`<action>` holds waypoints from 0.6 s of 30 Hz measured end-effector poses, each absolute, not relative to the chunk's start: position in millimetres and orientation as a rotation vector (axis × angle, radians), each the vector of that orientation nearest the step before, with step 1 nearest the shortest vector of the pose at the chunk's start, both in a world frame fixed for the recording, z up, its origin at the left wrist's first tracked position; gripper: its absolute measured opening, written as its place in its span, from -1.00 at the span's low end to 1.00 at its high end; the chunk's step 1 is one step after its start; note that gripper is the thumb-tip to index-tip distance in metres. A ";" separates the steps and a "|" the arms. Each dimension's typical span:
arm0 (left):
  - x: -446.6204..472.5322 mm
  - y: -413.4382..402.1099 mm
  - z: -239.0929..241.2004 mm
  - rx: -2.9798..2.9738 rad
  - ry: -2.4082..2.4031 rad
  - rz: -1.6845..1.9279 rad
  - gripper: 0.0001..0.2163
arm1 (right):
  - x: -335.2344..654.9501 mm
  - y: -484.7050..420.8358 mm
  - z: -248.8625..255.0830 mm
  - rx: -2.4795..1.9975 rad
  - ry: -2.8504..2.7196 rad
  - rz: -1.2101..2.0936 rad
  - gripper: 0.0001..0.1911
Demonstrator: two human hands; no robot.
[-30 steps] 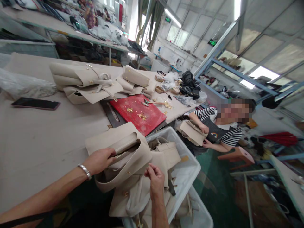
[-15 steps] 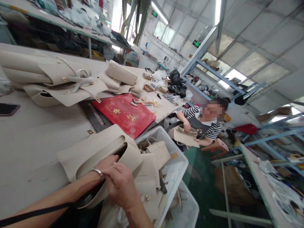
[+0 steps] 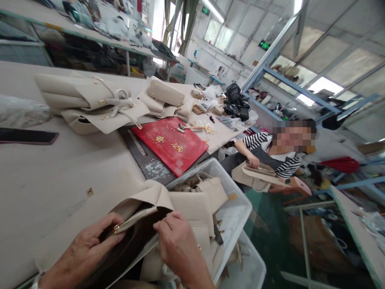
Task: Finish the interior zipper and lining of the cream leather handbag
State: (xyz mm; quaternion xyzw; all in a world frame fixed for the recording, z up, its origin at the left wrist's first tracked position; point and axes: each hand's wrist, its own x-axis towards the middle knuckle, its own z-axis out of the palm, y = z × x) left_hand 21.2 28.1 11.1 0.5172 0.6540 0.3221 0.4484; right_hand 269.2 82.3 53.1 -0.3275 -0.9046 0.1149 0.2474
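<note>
A: Handbag (image 3: 144, 208), cream, unfinished, lies at the near edge of the work table (image 3: 45, 180), partly overhanging the white plastic bin (image 3: 237, 204). State hand positions, left to right

B: Left hand (image 3: 87, 245) is at the bag's opening. Its fingers are pressed together, pinching a thin flap edge that carries a small gold fitting. The pinch appears to hold the mouth apart so the dark interior stays exposed

A: Right hand?

B: Right hand (image 3: 177, 245) rests on the bag's front panel, fingers curled and pressed down on the material. Whether it pinches anything underneath cannot be determined. The pressure likely steadies the body against the pull from the other side

A: Surroundings, same order

B: Far left: a dark phone (image 3: 27, 136) lying flat. Behind it, a stack of cream bags (image 3: 90, 104) set back from the edge. Centre: a red mat (image 3: 171, 144) bearing small heaps of gold hardware (image 3: 177, 147), kept on a flat contrasting surface where, by judgement, the parts are easy to see. The bin just beside the table holds more cream bags (image 3: 207, 188), within arm's reach

A: Anyone else?

B: Right of the table, a seated co-worker in a striped top (image 3: 270, 154) holds another cream bag on the lap, one hand (image 3: 253, 161) on its upper edge
</note>
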 end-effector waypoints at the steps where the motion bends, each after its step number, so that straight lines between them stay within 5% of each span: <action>1: 20.1 25.2 9.7 1.285 1.631 0.791 -0.55 | 270.7 81.7 44.8 -0.949 -2.400 0.358 -0.73; 7: 19.8 23.2 2.6 1.322 1.609 0.826 -0.60 | 267.0 78.8 10.6 -1.250 -2.067 0.555 -0.70; 18: -3.1 47.8 20.3 1.089 1.128 0.658 -0.52 | 226.0 91.5 37.0 -1.165 -1.844 0.760 -0.65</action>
